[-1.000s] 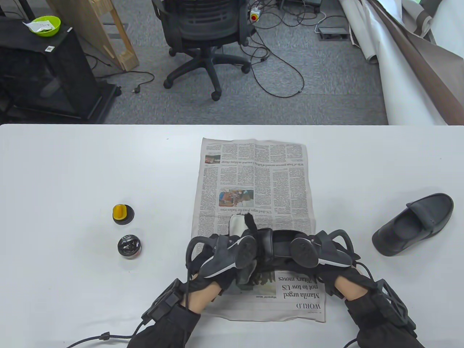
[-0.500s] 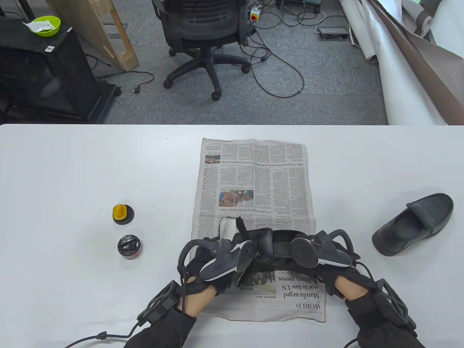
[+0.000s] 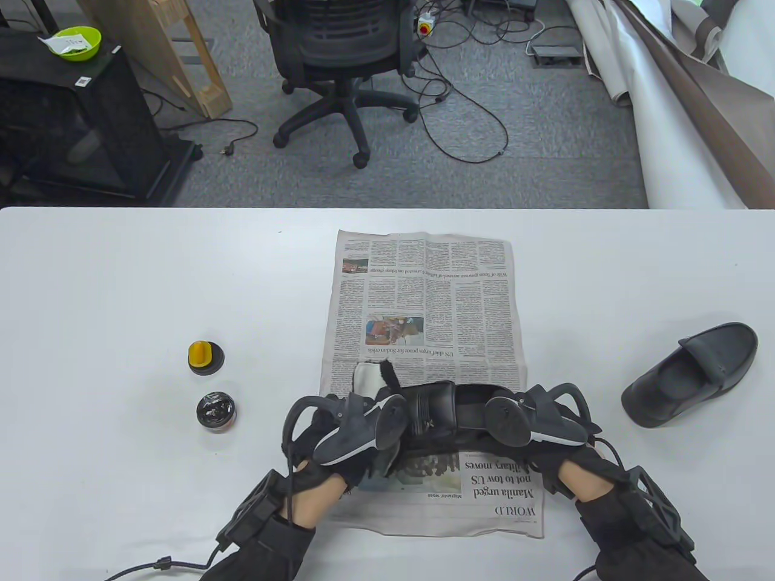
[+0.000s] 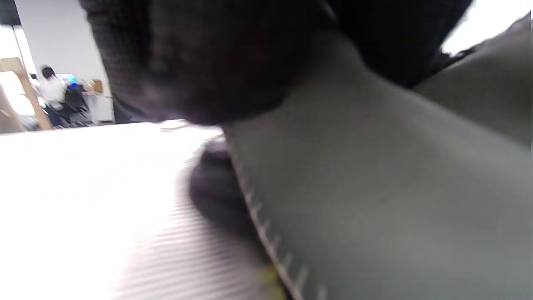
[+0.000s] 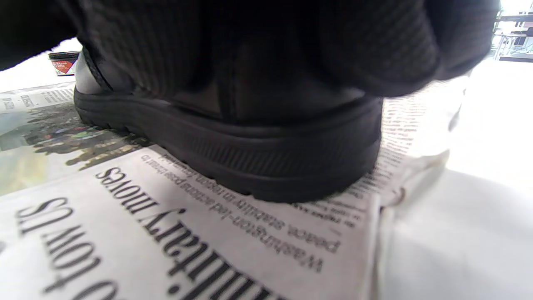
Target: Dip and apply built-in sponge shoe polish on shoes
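I think I am partway through: the polish tin [image 3: 215, 411] sits open near the table's left edge, its yellow-knob lid [image 3: 205, 357] beside it. One shoe [image 3: 451, 414] lies on the newspaper [image 3: 424, 290] near the front edge. My right hand [image 3: 545, 423] holds its heel. My left hand [image 3: 351, 433] presses a pale cloth [image 3: 366, 378] on its toe. The other shoe [image 3: 690, 375] waits by the right edge.

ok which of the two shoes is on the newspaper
The shoe between both hands; the other shoe sits on bare table, right of the newspaper.
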{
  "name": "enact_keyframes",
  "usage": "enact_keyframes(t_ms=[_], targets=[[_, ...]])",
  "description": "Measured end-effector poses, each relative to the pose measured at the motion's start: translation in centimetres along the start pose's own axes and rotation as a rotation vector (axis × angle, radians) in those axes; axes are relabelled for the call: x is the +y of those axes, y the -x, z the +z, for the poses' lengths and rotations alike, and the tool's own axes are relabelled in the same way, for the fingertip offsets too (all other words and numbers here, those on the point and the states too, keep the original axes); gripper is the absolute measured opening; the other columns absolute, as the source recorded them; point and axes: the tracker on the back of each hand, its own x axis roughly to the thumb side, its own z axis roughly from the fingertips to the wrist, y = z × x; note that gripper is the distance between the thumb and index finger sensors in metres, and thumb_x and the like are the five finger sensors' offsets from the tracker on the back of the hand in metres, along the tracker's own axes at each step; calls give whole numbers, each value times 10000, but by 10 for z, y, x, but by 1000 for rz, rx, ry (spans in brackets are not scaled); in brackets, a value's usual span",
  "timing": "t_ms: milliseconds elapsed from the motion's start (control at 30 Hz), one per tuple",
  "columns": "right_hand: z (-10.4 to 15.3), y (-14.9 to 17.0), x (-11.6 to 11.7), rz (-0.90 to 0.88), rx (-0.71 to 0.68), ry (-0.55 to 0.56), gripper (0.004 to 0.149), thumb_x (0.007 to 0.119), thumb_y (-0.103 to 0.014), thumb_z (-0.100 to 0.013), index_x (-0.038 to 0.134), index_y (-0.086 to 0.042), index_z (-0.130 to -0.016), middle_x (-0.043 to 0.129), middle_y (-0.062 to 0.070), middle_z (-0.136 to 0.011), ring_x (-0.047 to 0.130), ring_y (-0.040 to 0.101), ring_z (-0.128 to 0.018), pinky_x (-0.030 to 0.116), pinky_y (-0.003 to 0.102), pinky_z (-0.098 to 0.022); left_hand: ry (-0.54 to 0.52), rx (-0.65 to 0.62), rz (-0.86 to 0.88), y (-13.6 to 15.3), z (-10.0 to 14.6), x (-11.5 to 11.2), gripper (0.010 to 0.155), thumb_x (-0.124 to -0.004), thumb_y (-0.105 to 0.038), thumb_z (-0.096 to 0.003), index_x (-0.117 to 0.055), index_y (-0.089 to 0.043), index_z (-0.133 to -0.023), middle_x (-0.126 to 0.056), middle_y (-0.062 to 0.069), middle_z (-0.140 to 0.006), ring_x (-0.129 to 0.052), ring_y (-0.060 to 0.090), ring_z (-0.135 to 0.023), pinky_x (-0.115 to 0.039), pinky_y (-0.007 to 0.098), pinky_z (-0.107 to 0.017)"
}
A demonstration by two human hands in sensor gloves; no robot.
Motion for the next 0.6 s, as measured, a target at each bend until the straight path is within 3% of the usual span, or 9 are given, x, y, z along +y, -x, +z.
enact_keyframes(t_ms=[100, 167, 267, 400, 600], targets=[[0, 0, 0, 0, 0, 1, 412, 807, -580, -324, 877, -256, -570, 827, 8, -710, 935, 193, -338, 815, 461, -497, -57, -66, 45, -21, -1, 0, 600, -853, -525, -400, -745, -274, -935, -1038, -53, -455, -1026, 64, -138, -908, 398, -508], [0, 0, 0, -1, -2, 0, 415, 808, -580, -321, 877, -255, -570, 827, 9, -709, 935, 194, -337, 815, 461, -497, -37, -97, 71, -31, -2, -6, 606, -846, -534, -396, -734, -284, -937, -1041, -51, -459, -1029, 66, -141, -907, 400, -510], [0, 0, 0, -4, -6, 0, 416, 809, -581, -320, 878, -255, -569, 827, 10, -708, 934, 194, -336, 815, 460, -496, -40, -93, 3, -38, -2, -14, 622, -854, -531, -391, -714, -276, -941, -1045, -42, -463, -1031, 72, -141, -908, 406, -506], [0, 0, 0, -2, -4, 1, 414, 809, -580, -320, 878, -256, -568, 827, 8, -709, 935, 194, -337, 815, 460, -497, -28, -61, -109, -35, 0, -14, 627, -880, -526, -385, -734, -254, -931, -1055, -42, -446, -1034, 66, -121, -917, 404, -496], [0, 0, 0, 0, 1, 2, 414, 809, -580, -321, 877, -256, -569, 827, 8, -709, 935, 194, -339, 814, 461, -497, 84, -1, -168, -14, 1, -15, 618, -908, -509, -381, -750, -248, -919, -1059, -35, -438, -1035, 74, -118, -915, 410, -497]])
